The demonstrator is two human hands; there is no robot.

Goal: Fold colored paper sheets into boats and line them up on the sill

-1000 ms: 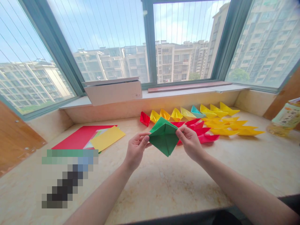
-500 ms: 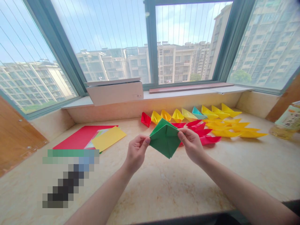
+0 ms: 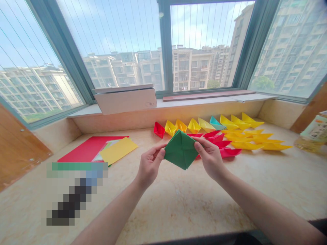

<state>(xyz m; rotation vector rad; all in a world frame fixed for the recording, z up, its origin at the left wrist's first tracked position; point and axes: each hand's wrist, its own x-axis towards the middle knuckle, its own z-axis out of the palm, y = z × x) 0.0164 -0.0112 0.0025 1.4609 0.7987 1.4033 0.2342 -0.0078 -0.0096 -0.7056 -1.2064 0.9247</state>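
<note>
Green paper (image 3: 181,150) flattened since earlier, left grip (image 3: 150,166) and right grip (image 3: 211,157) pinching opposite corners, red boats (image 3: 231,153) behind

Daylit windows (image 3: 114,37) behind a mottled counter (image 3: 184,207).

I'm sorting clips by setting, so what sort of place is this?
Probably a bay-window nook in an upper-floor home: teal-framed windows wrap around three sides, apartment blocks stand outside with their rooflines in view, and a wide marble-patterned ledge serves as the work surface.
</note>
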